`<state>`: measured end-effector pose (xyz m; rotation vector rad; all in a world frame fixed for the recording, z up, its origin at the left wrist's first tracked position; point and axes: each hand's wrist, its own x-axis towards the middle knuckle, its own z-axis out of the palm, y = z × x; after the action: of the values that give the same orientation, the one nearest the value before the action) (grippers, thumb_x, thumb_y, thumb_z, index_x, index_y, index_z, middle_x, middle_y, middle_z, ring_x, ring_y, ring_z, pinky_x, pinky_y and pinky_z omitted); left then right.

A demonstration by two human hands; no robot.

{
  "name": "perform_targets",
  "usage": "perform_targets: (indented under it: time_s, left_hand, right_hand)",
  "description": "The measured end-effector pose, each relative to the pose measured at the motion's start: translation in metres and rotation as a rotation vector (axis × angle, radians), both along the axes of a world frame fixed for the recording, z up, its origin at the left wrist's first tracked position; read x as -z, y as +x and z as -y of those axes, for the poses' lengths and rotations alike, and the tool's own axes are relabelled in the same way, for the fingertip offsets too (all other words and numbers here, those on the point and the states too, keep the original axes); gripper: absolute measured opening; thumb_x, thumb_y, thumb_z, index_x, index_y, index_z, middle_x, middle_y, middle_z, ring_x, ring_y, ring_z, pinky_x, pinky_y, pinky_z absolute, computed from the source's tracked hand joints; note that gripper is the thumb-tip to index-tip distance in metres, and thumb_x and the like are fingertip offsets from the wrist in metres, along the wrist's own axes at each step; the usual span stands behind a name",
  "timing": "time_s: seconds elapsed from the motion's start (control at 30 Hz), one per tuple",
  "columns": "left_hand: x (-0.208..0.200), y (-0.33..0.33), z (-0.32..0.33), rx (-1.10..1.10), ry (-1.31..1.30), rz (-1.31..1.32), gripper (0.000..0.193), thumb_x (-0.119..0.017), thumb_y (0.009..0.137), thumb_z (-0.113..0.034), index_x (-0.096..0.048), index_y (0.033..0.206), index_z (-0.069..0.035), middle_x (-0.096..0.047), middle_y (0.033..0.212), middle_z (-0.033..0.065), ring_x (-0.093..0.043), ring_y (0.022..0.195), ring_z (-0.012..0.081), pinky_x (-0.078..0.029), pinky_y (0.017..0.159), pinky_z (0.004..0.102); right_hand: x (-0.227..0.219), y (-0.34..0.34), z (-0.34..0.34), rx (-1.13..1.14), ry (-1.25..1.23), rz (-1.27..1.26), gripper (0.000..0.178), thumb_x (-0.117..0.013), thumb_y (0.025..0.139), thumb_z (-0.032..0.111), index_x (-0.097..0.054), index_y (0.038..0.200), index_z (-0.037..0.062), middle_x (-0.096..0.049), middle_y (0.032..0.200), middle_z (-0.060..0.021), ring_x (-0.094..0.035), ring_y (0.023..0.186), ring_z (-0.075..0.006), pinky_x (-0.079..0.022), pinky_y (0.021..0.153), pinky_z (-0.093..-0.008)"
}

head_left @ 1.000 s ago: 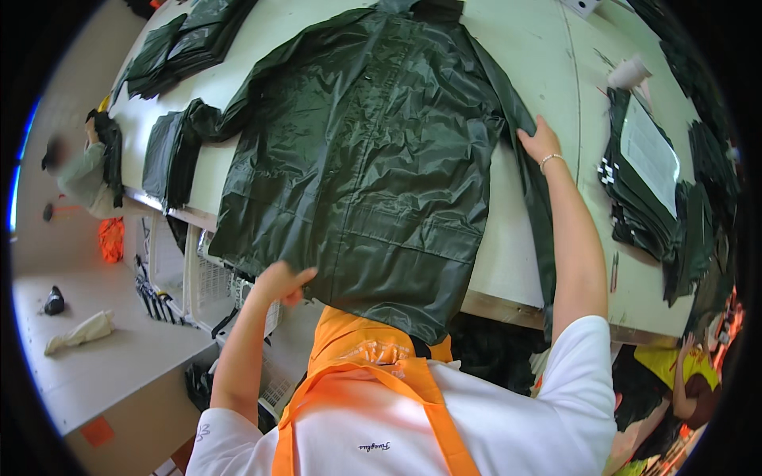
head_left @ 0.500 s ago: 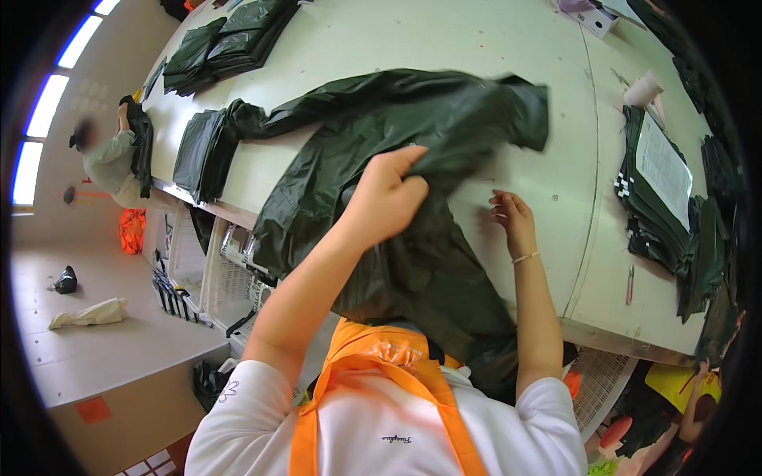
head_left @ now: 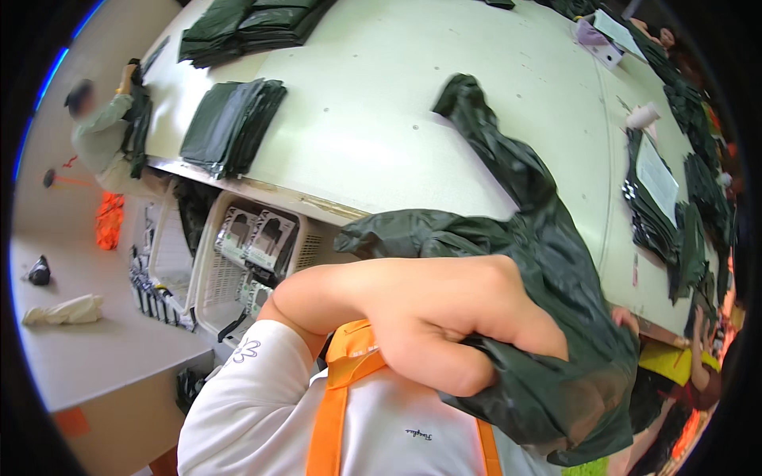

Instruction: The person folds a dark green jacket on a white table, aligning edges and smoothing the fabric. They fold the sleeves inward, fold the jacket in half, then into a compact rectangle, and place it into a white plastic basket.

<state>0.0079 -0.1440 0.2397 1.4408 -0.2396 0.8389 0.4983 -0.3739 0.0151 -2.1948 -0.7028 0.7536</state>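
A dark green, glossy rain jacket (head_left: 548, 230) is bunched up in front of my chest, and one sleeve trails away over the white table (head_left: 381, 151). My left hand (head_left: 476, 325) reaches across my body with its fingers closed on the jacket's fabric, close to the camera. Behind the jacket's right edge a small part of my right hand (head_left: 625, 319) shows. The fabric hides the rest of that hand and its forearm.
Folded dark green garments (head_left: 230, 127) lie in stacks at the left. White baskets (head_left: 210, 278) with packaged items stand below the table's edge. To the right are more dark garments (head_left: 655, 214) with a paper sheet (head_left: 659, 174) on top. A co-worker (head_left: 103, 135) stands far left.
My left hand has pulled the jacket off the table's middle toward my chest and to the right. My right hand, bare before, is now mostly behind the fabric.
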Motion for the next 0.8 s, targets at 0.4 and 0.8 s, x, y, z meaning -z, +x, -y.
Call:
perform_targets:
  time_s: [0.4, 0.8]
  left_hand:
    - [0.035, -0.054, 0.036, -0.698, 0.462, -0.584, 0.049, -0.057, 0.069, 0.004, -0.053, 0.118, -0.002, -0.054, 0.114, 0.0173, -0.059, 0.092, 0.0307, -0.052, 0.073, 0.0363]
    - [0.219, -0.195, 0.121, -1.780, -1.056, -0.540, 0.031, -0.054, 0.084, -0.005, -0.052, 0.114, -0.001, -0.056, 0.107, 0.0050, -0.051, 0.097, 0.0127, -0.038, 0.089, 0.0250]
  right_hand:
    - [-0.229, 0.008, -0.045, 0.134, 0.450, 0.372, 0.029, -0.054, 0.089, 0.017, -0.056, 0.112, -0.0004, -0.058, 0.108, -0.0080, -0.056, 0.096, -0.0189, -0.045, 0.083, -0.0281]
    - [-0.094, -0.399, -0.590, -1.298, 1.038, 0.385, 0.040, -0.058, 0.087, 0.017, -0.048, 0.123, 0.0018, -0.052, 0.125, -0.0171, -0.054, 0.113, -0.0273, -0.041, 0.099, -0.0355]
